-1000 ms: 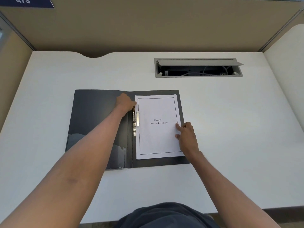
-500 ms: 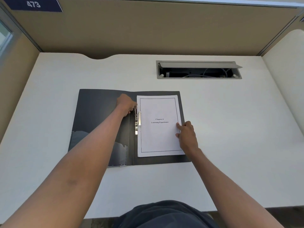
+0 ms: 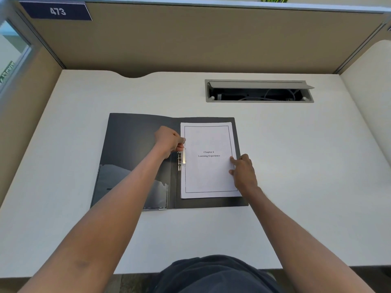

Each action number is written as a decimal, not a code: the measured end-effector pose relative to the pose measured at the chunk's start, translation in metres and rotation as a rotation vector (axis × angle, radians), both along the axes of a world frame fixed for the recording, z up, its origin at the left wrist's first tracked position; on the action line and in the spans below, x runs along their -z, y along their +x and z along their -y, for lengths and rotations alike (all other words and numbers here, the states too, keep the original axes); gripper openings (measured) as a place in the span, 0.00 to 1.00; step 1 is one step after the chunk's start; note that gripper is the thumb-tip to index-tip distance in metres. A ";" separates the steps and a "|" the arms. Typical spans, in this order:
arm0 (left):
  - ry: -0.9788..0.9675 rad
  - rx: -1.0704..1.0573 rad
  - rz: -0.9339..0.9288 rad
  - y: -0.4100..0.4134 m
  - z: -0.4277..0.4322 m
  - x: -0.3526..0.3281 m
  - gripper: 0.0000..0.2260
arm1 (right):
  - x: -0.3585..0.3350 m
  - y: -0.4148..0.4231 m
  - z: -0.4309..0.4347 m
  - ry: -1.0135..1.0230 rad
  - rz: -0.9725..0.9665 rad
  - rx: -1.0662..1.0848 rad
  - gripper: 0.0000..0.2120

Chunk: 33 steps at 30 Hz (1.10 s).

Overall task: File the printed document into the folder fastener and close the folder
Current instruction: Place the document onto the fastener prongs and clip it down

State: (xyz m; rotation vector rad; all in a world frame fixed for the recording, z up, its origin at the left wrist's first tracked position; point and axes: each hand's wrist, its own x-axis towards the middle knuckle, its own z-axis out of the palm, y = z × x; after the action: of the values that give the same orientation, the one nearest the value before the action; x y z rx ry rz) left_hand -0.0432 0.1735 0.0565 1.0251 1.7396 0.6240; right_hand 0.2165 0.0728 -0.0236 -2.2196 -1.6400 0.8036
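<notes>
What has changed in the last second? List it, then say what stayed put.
The left hand has shifted slightly at the metal fastener: its fingers now pinch at the fastener's upper end by the document's left edge, where before the fist covered it. Nothing was let go. The right hand still presses the document's right edge, and the folder lies open as before.

The left hand point(image 3: 169, 142) hid the top of the fastener point(image 3: 180, 160) under its fingertips; what they pinched could not be told. The right hand point(image 3: 243, 172) covered the document's point(image 3: 208, 166) right edge.
</notes>
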 end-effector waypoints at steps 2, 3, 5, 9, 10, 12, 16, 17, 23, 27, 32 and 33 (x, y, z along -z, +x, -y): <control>0.011 -0.017 0.004 -0.001 0.006 -0.001 0.07 | 0.001 0.001 0.000 0.000 0.017 -0.012 0.24; 0.016 -0.026 0.005 -0.002 0.009 -0.001 0.06 | 0.002 0.000 0.000 -0.005 0.014 -0.007 0.24; 0.023 -0.049 0.020 -0.005 0.015 0.001 0.05 | 0.004 0.001 -0.001 -0.004 0.001 0.031 0.19; 0.007 -0.101 0.072 -0.009 0.030 0.006 0.03 | 0.002 0.001 -0.003 -0.002 -0.055 0.057 0.16; 0.003 -0.119 0.089 -0.009 0.034 0.007 0.03 | 0.001 0.000 -0.002 0.003 -0.070 0.055 0.18; -0.005 -0.156 0.130 -0.008 0.043 0.010 0.04 | 0.002 0.000 -0.002 0.012 -0.045 0.037 0.19; -0.032 -0.204 0.153 -0.008 0.059 0.020 0.03 | 0.007 0.000 -0.002 0.026 0.022 0.010 0.18; -0.042 -0.217 0.149 -0.010 0.062 0.024 0.03 | 0.008 0.000 -0.002 0.033 0.029 0.014 0.16; -0.069 -0.255 0.142 -0.016 0.079 0.041 0.06 | 0.001 0.001 -0.002 0.033 0.014 -0.011 0.19; -0.074 -0.236 0.069 -0.017 0.086 0.047 0.09 | 0.002 0.002 -0.002 0.029 0.026 -0.023 0.19; -0.085 -0.208 -0.022 -0.016 0.086 0.048 0.12 | 0.007 0.001 -0.002 0.016 0.048 -0.027 0.19; -0.091 -0.207 -0.028 -0.016 0.085 0.048 0.12 | 0.007 0.002 -0.002 0.016 0.062 -0.039 0.19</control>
State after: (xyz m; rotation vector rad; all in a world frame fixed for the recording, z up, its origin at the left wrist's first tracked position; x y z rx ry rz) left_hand -0.0588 0.0880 0.0085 0.8011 1.8963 0.6559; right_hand 0.2180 0.0753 -0.0311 -2.2292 -1.7169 0.7365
